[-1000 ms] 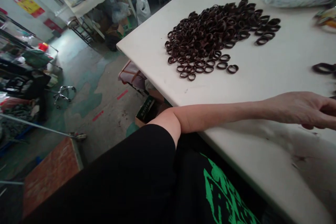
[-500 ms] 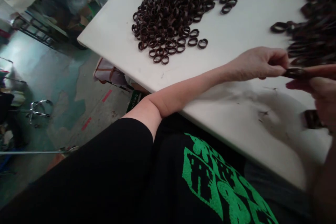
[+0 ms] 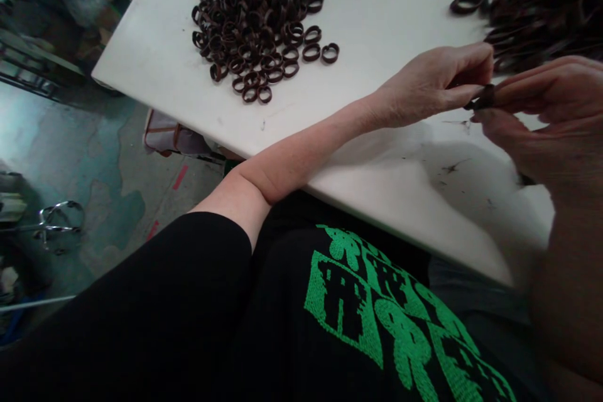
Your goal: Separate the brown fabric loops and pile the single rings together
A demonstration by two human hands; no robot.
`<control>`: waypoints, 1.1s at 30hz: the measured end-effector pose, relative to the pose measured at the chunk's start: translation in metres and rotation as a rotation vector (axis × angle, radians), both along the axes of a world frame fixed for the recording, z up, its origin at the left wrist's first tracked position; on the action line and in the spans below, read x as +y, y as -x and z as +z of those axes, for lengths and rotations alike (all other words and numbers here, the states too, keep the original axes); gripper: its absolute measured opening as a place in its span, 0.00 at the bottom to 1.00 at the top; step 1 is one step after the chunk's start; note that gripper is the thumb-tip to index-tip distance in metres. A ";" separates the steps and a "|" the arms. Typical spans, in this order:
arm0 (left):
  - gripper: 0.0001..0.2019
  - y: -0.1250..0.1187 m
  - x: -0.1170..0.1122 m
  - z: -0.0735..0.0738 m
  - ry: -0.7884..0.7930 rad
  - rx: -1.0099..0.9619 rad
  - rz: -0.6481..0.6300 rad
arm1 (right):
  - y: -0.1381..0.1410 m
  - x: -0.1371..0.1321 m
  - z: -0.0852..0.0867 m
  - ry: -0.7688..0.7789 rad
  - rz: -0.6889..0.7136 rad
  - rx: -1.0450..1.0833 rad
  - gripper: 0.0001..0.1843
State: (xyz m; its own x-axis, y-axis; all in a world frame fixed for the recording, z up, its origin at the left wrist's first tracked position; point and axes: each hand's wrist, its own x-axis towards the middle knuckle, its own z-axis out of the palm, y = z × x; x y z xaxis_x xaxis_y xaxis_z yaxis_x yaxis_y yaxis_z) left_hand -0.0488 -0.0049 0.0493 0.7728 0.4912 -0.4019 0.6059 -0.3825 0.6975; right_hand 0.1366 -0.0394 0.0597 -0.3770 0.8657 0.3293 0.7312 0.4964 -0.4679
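Note:
My left hand [image 3: 436,85] reaches across the white table [image 3: 400,19], its thumb and fingers pinched on a small dark brown band [image 3: 485,97]. My right hand [image 3: 541,100] meets it from the right and grips the same band between thumb and fingers. Most of the band is covered by fingertips, so I cannot tell whether it is a closed loop. To the left of my hands lies a big heap of dark brown loops [image 3: 264,19], with several single ones at its near edge. Just beyond my right hand is a pile of dark brown strips [image 3: 551,12].
One loose loop [image 3: 466,3] lies at the left edge of the strip pile. Dark thread scraps [image 3: 455,166] are scattered below my hands. The table's near edge runs against my body. On the floor at left stands a chrome chair base [image 3: 59,220].
The view has swung right and down, so the table sits further left and my right hand shows more fully. Both hands still hold the band, and my right fingers have closed in nearer the left.

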 end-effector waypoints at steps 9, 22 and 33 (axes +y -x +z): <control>0.15 -0.014 -0.019 0.007 -0.612 -0.396 0.526 | 0.021 0.001 -0.004 0.005 -0.346 -0.125 0.07; 0.28 -0.018 -0.016 0.002 -0.442 -0.373 0.556 | -0.002 0.023 -0.034 0.038 -0.380 0.053 0.14; 0.18 0.027 0.008 0.018 -0.407 -0.779 1.027 | 0.008 0.011 -0.026 -0.018 0.101 0.171 0.33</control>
State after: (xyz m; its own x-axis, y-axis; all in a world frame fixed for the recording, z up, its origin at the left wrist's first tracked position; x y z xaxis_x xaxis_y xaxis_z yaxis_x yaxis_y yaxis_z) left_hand -0.0762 0.0035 0.0674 -0.0544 0.9585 0.2800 0.2425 -0.2594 0.9348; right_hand 0.1281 -0.0281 0.0339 -0.3988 0.8199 0.4109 0.5879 0.5724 -0.5716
